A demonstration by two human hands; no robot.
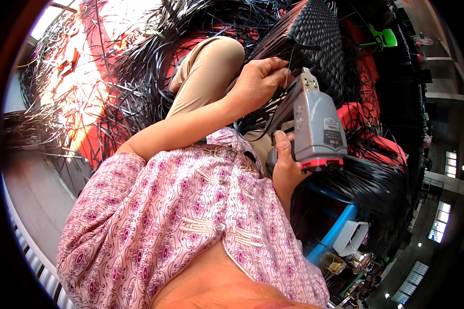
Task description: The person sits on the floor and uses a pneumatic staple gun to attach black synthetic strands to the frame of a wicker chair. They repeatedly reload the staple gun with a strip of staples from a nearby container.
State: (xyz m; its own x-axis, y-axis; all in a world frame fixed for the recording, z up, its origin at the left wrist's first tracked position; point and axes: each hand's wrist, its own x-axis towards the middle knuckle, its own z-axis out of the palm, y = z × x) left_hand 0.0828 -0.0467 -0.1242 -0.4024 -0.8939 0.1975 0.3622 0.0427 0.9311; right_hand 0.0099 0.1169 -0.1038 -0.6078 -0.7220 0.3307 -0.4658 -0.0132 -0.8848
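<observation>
The tool looks smooth, satiny plastic, its nose metal; the strips glossy plastic, the weave rough and ridged; from here the shirt seems smooth cloth, the trousers matt.

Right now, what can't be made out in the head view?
All in the head view:
Right hand: most fingers hidden behind the grey power tool.
Left hand: whether it pinches the thin dark strip is unclear; contact too small.
Woven black panel: far side hidden by its own front.
Small items at lower right: too small and cluttered to name.
</observation>
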